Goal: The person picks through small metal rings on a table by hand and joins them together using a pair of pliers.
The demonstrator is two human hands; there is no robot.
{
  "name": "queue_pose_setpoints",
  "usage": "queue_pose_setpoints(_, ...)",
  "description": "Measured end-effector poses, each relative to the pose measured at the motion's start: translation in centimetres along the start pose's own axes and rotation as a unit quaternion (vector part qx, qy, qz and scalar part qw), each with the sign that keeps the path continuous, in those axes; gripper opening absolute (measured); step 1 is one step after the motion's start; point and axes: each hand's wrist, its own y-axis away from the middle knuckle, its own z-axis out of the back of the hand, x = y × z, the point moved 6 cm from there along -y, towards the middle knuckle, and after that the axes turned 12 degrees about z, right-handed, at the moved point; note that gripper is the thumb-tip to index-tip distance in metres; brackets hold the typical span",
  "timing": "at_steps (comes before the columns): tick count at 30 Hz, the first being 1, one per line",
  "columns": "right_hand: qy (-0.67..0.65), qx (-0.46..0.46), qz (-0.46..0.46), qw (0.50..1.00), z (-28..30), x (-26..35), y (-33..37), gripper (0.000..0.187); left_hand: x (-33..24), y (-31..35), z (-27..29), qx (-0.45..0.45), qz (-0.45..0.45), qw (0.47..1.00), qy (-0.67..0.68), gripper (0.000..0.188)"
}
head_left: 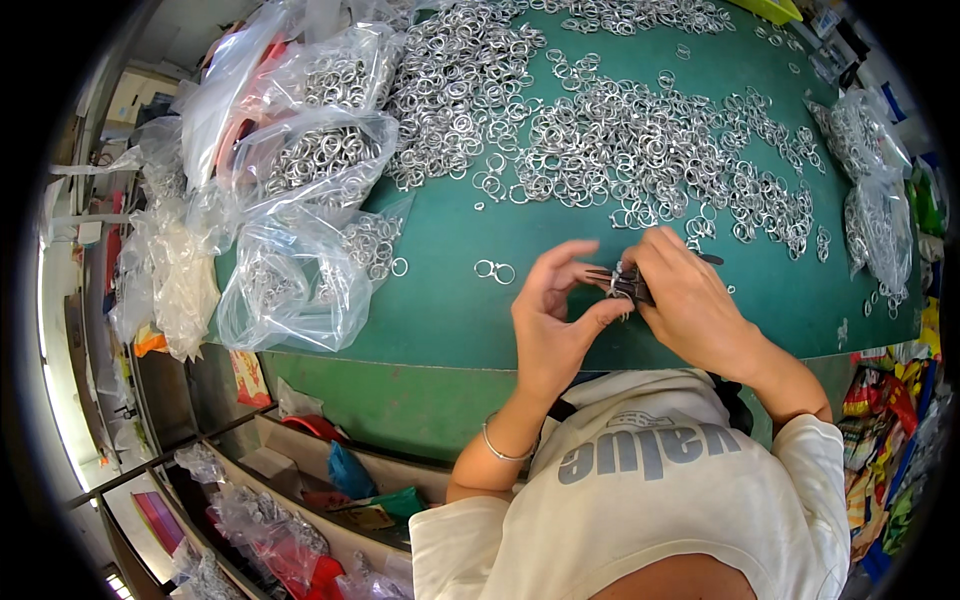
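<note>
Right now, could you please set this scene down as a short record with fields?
Right hand: holding a dark hand tool, exact type unclear
Left hand: thumb and fingers close to the tool; grip unclear
Tabletop: green, bearing heaped silver rings
Table's left: clear bags containing rings
Lying apart: one ring pair, left of the left hand

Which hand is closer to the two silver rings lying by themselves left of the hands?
Left. The left hand is just right of the two silver rings, not touching them; the right hand is farther right.
</note>
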Motion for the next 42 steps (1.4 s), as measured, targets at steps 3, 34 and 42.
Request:
queue_pose_setpoints(3, 0.048, -0.016, 0.032, 0.998, -0.6, -0.4, 0.1, 0.032, 0.1, -0.3, -0.1, 0.052, 0.02, 0.998, -0.012, 0.034)
queue_pose_setpoints(34, 0.084, -0.077, 0.038, 0.993, -0.9, -2.0, 0.2, 0.026, 0.4, -0.4, -0.1, 0.009, -0.029, 0.996, -0.085, 0.035)
queue_pose_setpoints(42, 0.027, -0.004, -0.033, 0.999, -0.2, -2.3, 0.0, 0.019, 0.1, -0.7, 1.3, -0.022, 0.021, 0.999, 0.023, 0.033)
